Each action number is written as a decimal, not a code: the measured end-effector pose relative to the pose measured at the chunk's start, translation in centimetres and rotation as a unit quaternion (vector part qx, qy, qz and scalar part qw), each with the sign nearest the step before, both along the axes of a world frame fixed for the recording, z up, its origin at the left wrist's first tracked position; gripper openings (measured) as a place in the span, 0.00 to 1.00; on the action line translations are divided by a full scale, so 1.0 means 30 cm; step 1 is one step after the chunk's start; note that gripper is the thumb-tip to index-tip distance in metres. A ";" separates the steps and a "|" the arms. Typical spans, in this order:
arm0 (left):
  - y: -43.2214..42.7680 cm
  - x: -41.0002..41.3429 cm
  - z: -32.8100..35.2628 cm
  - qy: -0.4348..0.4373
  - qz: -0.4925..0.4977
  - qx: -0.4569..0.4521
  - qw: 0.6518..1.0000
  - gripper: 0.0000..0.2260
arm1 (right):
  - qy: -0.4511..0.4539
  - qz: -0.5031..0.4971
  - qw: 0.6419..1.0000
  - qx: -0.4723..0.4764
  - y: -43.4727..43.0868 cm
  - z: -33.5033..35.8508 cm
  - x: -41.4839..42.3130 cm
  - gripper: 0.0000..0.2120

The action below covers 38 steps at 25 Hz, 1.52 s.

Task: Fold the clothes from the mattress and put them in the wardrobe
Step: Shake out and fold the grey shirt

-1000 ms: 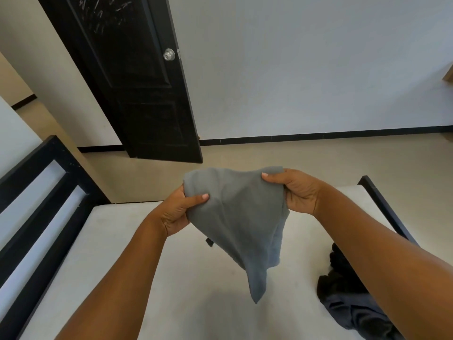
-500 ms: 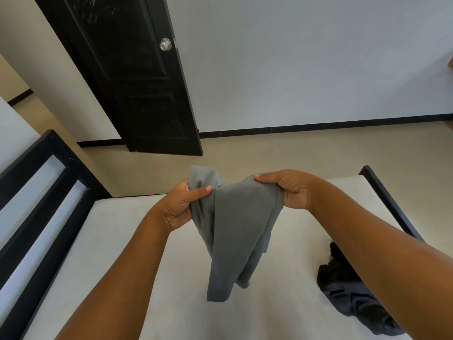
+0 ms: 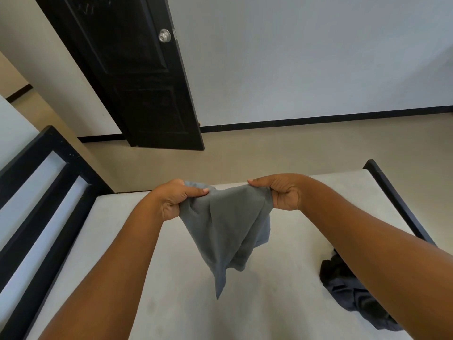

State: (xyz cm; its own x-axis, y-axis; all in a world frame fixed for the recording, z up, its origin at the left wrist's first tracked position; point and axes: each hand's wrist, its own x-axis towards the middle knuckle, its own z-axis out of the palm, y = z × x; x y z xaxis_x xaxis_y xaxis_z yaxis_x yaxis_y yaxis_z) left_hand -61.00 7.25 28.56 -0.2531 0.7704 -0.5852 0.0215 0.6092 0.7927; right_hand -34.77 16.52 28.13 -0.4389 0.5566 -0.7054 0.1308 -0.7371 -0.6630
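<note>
A grey garment hangs in the air above the white mattress, bunched and tapering to a point below. My left hand pinches its upper left edge between thumb and fingers. My right hand grips the upper right edge with curled fingers. The two hands are held apart, so the top edge stretches between them. A pile of dark clothes lies on the mattress at the right, partly hidden by my right forearm. No wardrobe is in view.
A black bed frame runs along the left, and its rail shows at the far right. A black door with a metal knob stands open beyond the mattress. Beige floor and a white wall lie behind.
My hands have moved further apart and a little lower, spreading the top of the grey garment. The hanging cloth has swung and changed shape below them.
</note>
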 end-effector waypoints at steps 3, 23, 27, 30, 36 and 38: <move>0.041 -0.023 -0.010 0.082 -0.025 -0.053 0.995 0.18 | -0.088 0.021 0.996 -0.005 0.013 -0.026 -0.021 0.25; 0.150 -0.086 -0.112 0.065 0.022 0.198 0.978 0.24 | -0.124 -0.114 0.965 0.202 0.049 -0.025 -0.157 0.10; -0.044 -0.071 -0.266 0.022 -0.003 0.204 0.979 0.12 | -0.153 -0.100 0.953 0.241 -0.082 -0.198 -0.102 0.11; -0.260 -0.020 -0.482 0.024 0.015 0.136 0.990 0.11 | -0.195 -0.052 0.956 0.214 -0.262 -0.410 -0.060 0.13; -0.723 0.125 -1.011 0.015 0.026 -0.067 0.997 0.09 | -0.313 0.080 0.942 0.092 -0.688 -1.002 0.061 0.10; -0.854 0.167 -1.144 0.010 0.023 -0.109 0.994 0.09 | -0.330 0.139 0.931 0.064 -0.811 -1.145 0.106 0.09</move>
